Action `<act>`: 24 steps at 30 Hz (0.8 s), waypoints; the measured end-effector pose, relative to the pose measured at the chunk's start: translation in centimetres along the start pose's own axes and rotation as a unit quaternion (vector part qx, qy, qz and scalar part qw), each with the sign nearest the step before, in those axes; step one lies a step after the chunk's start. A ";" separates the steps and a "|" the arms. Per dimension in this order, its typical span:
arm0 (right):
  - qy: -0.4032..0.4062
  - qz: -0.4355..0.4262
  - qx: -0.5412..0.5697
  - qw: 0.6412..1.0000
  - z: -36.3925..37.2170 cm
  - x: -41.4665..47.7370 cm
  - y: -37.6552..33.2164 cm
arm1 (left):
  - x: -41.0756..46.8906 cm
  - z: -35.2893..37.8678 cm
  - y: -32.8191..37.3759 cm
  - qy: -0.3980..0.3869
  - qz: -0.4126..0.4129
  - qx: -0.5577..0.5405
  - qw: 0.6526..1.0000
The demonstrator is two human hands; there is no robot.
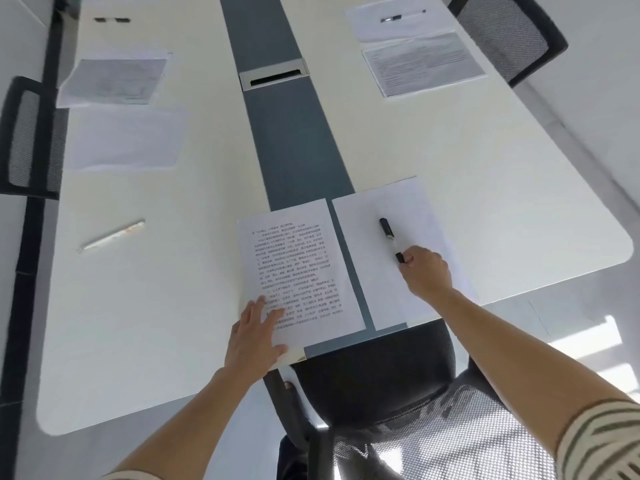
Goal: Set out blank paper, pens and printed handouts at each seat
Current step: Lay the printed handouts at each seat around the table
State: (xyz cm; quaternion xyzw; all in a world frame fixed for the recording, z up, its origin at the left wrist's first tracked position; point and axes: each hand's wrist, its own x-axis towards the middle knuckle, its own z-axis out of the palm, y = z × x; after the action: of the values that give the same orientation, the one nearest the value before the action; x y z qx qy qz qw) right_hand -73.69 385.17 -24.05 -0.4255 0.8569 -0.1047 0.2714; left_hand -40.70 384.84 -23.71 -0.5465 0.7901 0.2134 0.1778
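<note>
The right hand pinches the near tip of the black-and-white pen, which lies on the blank sheet at the near seat. The pen looks light, stiff and apt to roll, so mid-barrel is the safer hold. The left hand, fingers spread, presses flat on the printed handout just left of the sheet. The handout is thin and floppy and probably slides on the smooth bench.

I see a white table with a grey-blue centre strip, and at its near edge a black-and-white pen on white paper, black print on the handout, and a cream, dark-striped sleeve.
</note>
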 end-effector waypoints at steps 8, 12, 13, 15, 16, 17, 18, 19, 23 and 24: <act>-0.011 0.000 -0.056 0.998 -0.1 -0.3 -0.2 | 0.2 -0.4 -0.2 0.000 0.015 0.029 0.999; -0.010 0.007 -0.047 0.999 -1.2 -1.7 -0.3 | 0.1 -1.4 -0.1 -0.013 0.025 0.035 0.999; -0.008 0.005 -0.046 0.999 -1.6 -2.2 -0.3 | 0.0 -1.6 -0.1 -0.011 0.029 0.034 0.999; 0.000 -0.009 -0.054 0.999 -2.4 -3.6 -0.7 | -0.9 -2.2 -0.1 0.010 0.032 0.027 0.999; 0.004 -0.021 -0.059 0.998 -2.8 -4.3 -1.1 | -1.4 -2.4 -0.1 0.025 0.030 0.018 0.999; 0.005 -0.034 -0.061 0.998 -3.1 -5.1 -1.6 | -2.0 -2.6 -0.1 0.041 0.027 0.005 0.999; 0.001 -0.047 -0.059 0.997 -3.3 -6.1 -2.2 | -2.8 -2.8 -0.1 0.060 0.021 -0.010 0.998; -0.005 -0.059 -0.052 0.997 -3.3 -7.2 -2.9 | -3.7 -3.0 -0.3 0.078 0.014 -0.033 0.996; -0.065 -0.110 -0.010 0.992 -2.0 -12.5 -5.9 | -9.1 -3.1 -1.8 0.118 -0.038 -0.203 0.971; -0.085 -0.123 0.011 0.989 -1.4 -14.1 -6.6 | -10.8 -2.9 -2.5 0.123 -0.053 -0.248 0.959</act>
State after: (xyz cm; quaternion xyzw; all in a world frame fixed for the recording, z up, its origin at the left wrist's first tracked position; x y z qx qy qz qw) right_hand -63.17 392.11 -14.90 -0.5319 0.7708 -0.1098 0.3329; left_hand -34.85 391.04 -16.07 -0.6364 0.6982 0.3240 -0.0508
